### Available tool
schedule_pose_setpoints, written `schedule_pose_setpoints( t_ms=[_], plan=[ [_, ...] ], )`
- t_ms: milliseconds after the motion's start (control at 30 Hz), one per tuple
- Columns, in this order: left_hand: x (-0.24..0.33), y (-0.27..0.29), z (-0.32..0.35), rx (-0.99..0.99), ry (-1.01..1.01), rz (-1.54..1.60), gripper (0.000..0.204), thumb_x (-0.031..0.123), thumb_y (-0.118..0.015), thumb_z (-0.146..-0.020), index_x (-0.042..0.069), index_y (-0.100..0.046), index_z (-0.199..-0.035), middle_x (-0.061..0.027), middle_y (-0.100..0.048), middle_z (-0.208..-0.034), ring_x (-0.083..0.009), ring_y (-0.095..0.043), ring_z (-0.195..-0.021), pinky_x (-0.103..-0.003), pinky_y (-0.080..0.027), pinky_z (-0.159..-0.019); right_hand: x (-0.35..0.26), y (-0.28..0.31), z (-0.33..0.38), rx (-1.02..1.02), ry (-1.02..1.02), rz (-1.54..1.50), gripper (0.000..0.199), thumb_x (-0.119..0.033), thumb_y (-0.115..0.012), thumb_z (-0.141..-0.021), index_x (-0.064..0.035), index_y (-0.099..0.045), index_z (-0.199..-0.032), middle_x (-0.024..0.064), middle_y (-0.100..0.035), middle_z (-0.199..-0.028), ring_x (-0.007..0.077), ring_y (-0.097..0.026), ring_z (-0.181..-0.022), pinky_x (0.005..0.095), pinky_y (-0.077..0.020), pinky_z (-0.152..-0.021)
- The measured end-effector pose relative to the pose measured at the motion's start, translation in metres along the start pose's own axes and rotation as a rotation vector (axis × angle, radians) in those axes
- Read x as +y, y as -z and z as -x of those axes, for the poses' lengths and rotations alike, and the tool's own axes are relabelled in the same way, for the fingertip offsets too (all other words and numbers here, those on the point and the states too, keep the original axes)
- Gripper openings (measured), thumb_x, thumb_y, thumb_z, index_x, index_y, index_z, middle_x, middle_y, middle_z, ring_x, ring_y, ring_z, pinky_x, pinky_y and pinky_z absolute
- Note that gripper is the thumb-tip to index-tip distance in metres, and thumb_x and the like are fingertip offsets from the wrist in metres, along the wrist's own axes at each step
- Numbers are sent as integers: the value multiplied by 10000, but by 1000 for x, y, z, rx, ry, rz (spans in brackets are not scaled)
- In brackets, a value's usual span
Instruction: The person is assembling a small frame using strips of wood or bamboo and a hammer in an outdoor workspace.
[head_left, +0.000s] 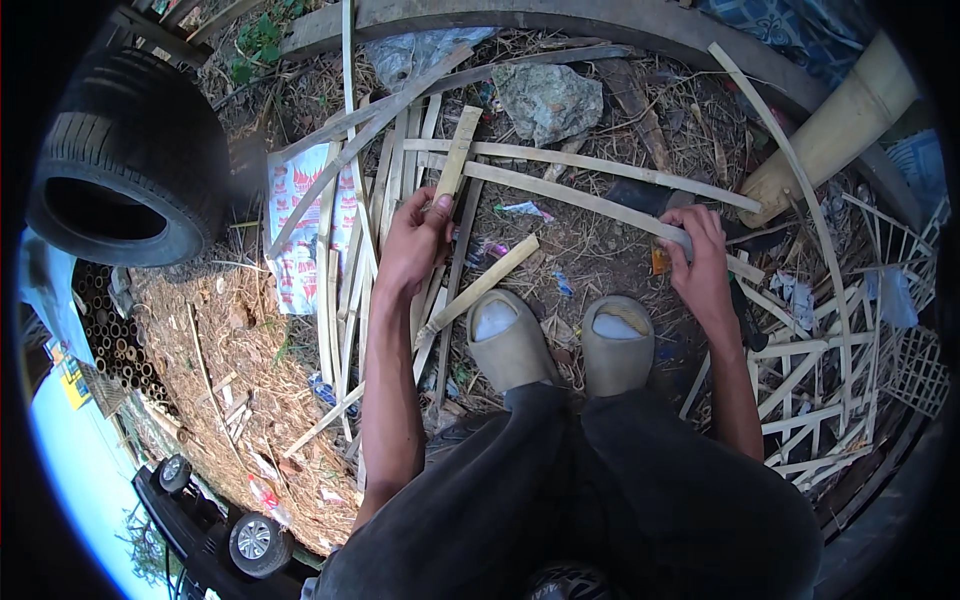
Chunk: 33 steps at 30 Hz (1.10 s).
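1. Head view, far left: black rubber tyre [140, 150].
2. Next, red-and-white printed sheet [300, 270] under a loose pile of long, thin, pale bamboo strips [327, 300].
3. Left hand [415, 235]: thumb and fingers pinch the lower end of a short, flat, yellowish-tan bamboo slat [458, 150]; its far end points up and away. Probably light and stiff, edges maybe splintery; best taken by the flat faces near one end.
4. Second short, flat, tan bamboo slat [490, 280] lies tilted on the ground, just left of beige slip-on shoes [507, 355].
5. Centre: long, slim, pale bamboo strip [575, 195] spans from near the left hand's slat to the right hand. Looks light and springy, likely to flex; hold it flat, away from raw edges.
6. Right hand [700, 255]: fingers curl around the strip's right part. Greyish bit at the fingertips, cannot tell what.
7. Far right: thick, round, yellowish bamboo pole [830, 130] above a lattice of pale bamboo strips [810, 346].
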<state>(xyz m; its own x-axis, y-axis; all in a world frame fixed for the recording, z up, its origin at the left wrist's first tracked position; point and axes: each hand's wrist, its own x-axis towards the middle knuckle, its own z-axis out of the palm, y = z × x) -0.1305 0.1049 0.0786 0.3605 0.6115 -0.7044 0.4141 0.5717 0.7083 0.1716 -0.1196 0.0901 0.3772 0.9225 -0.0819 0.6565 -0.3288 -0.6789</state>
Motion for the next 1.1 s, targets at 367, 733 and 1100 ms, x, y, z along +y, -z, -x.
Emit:
schedule_pose_setpoints(
  t_ms=[367, 733, 1100],
  plan=[
    [1, -7, -9, 138, -67, 6, 358, 297, -679, -1030, 5, -618, -1227, -59, -715, -945, -127, -690, -813, -272, -535, -738, 13, 1, -4, 10, -51, 69, 256, 17, -697, -851, -12, -629, -1097, 133, -609, -1093, 349, -566, -1079, 433, -424, -968],
    [10, -8, -50, 109, -66, 341, 348, 98, -818, -905, -18, -629, -1174, -54, -738, -1026, -109, -679, -796, -244, -529, -672, 32, 1, -17, 21, 38, 50, 257, 24, -711, -848, 8, -625, -1090, 137, -615, -1074, 336, -581, -1051, 399, -448, -949],
    [5, -15, -42, 165, -116, 243, 251, 57, -760, -936, -19, -638, -1143, -41, -713, -1011, -97, -652, -830, -233, -515, -672, 24, -2, -17, 8, 58, 56, 232, 5, -706, -864, 6, -629, -1082, 139, -616, -1050, 338, -583, -1030, 399, -444, -949]
  ],
)
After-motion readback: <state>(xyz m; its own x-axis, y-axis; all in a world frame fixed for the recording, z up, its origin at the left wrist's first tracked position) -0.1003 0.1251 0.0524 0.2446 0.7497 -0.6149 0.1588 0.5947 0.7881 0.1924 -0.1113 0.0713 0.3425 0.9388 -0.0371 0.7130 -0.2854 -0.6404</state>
